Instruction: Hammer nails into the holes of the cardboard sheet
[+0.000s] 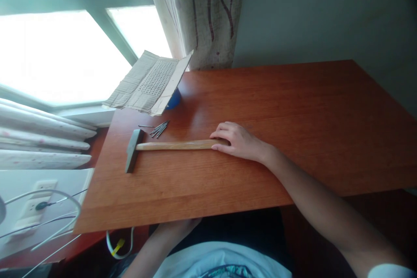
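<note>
In the head view the hammer (172, 145) lies flat on the table (293, 108), its long axis running across the picture: the metal head points left toward the window side, and the wooden handle stretches right toward the right hand (239, 141). That hand comes in from the lower right and rests over the very end of the handle, fingers pressed together and bent down over the wood; whether they wrap beneath it I cannot tell. The left hand (180, 225) sits at the near edge of the table, mostly hidden under it, so its state cannot be told, and it is well apart from the hammer. The right hand is plainly the nearer one, in line with the handle. A small bunch of nails (159, 129) lies just beyond the handle near the head, with a perforated piece of cardboard (150, 82) farther back
</note>
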